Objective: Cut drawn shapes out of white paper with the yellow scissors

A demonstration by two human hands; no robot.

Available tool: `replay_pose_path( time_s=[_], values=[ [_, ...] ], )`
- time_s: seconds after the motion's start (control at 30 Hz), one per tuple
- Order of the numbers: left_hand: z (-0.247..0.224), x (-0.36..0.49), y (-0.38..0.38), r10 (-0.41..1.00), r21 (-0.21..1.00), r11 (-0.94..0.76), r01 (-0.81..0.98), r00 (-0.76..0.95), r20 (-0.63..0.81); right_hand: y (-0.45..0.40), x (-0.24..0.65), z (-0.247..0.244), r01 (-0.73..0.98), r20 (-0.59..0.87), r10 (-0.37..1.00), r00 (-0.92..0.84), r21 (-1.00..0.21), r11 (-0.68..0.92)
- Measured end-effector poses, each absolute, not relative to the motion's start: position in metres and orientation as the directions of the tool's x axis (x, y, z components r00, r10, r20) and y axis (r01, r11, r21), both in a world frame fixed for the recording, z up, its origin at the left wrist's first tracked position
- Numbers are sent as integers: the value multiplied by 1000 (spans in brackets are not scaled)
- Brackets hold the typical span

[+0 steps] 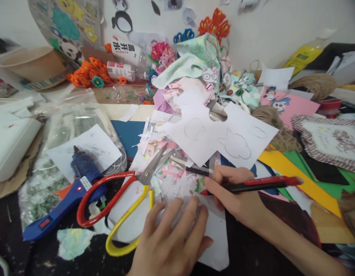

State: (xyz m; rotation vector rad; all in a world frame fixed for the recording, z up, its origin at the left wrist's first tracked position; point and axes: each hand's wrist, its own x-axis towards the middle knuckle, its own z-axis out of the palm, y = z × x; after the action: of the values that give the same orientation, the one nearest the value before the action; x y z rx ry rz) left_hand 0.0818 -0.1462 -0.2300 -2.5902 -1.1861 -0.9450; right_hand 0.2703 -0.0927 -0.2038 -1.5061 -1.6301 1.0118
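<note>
My left hand point(177, 234) rests with its fingers spread on a white paper point(216, 245) and the scraps by it, holding nothing. In my right hand point(231, 186) are a red pen point(269, 181) and a black pen lying together, and its fingers are closed round them. Just beyond the right hand, a sheet with pencil outlines point(217, 142) lies over a heap of paper scraps point(177, 180). Scissors with one red and one yellow handle point(127, 207) lie opened, left of my left hand.
A blue glue gun point(65, 199) with a lit red light lies at the left beside a plastic bag point(71, 119). Fabric pieces point(188, 65) and orange flowers point(91, 73) stand at the back. Coloured sheets point(303, 180) and twine point(277, 126) lie right.
</note>
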Motion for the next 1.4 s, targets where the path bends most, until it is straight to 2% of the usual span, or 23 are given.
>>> replay_pose_path(
  time_s=[0.33, 0.57, 0.73, 1.03, 1.4],
  values=[
    [-232, 84, -147, 618, 130, -685, 717, 477, 624, -92, 270, -198, 469, -59, 996, -74, -883, -18],
    [-233, 84, -146, 615, 123, -685, 718, 478, 627, -91, 269, -197, 496, -35, 996, -82, -868, 11],
    [-232, 83, -146, 616, 121, -684, 720, 481, 624, -93, 269, -198, 456, -65, 996, -64, -889, -29],
    [-232, 84, -146, 615, 120, -682, 722, 476, 628, -92, 270, -195, 499, -36, 996, -84, -867, 11],
    [-231, 83, -146, 614, 111, -683, 722, 486, 623, -90, 269, -195, 473, -29, 995, -97, -881, 20]
  ],
)
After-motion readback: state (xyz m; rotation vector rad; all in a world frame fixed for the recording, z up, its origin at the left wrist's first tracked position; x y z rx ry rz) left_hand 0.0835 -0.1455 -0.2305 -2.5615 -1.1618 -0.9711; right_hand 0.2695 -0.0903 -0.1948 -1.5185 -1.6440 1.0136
